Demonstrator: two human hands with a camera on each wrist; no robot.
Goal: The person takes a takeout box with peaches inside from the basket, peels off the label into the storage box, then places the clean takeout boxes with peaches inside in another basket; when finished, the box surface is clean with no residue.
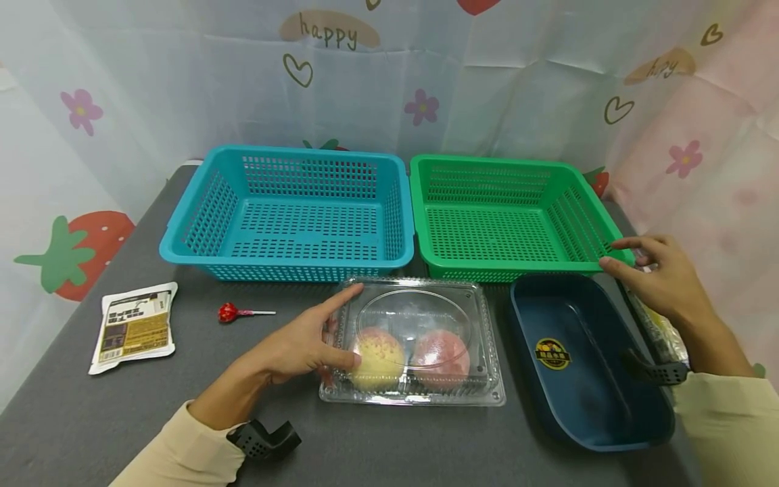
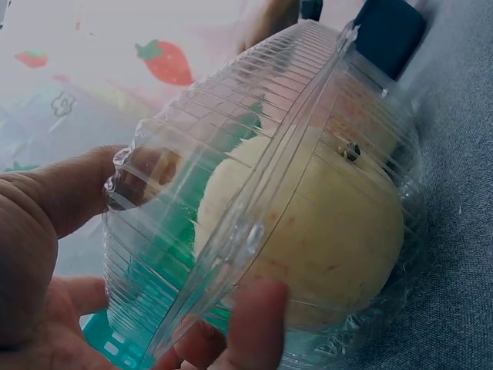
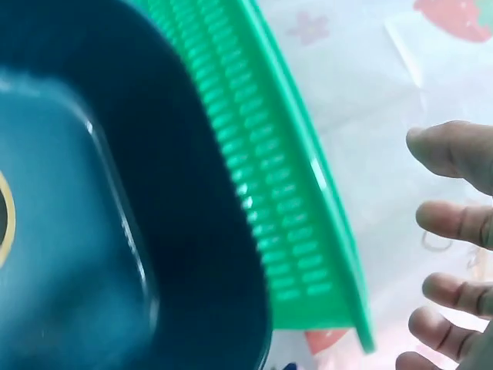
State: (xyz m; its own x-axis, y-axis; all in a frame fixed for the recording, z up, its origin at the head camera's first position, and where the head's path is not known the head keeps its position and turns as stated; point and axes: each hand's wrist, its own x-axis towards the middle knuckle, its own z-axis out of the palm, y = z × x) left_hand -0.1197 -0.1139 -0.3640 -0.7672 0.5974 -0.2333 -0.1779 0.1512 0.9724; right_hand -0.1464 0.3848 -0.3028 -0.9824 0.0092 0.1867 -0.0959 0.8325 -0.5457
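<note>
My left hand (image 1: 304, 345) grips the left side of a clear plastic clamshell box (image 1: 420, 297) in the head view. Inside it lie two round, peach-like fruits: a yellow one (image 1: 379, 358) and a pink one (image 1: 441, 358). The left wrist view shows fingers round the ridged edge of the box (image 2: 231, 239), with the yellow fruit (image 2: 331, 223) behind the plastic. At the front right corner of the green basket (image 1: 487, 267), my right hand (image 1: 666, 277) hovers with loosely bent fingers. It holds nothing, and its fingers are spread apart in the right wrist view.
A blue basket (image 1: 286, 260) stands at the back left. The dark blue tub (image 1: 584, 379) sits right of the box. A white and gold packet (image 1: 135, 321) and a red lollipop (image 1: 228, 312) lie at left. A shiny packet (image 1: 669, 335) is partly hidden under the right arm.
</note>
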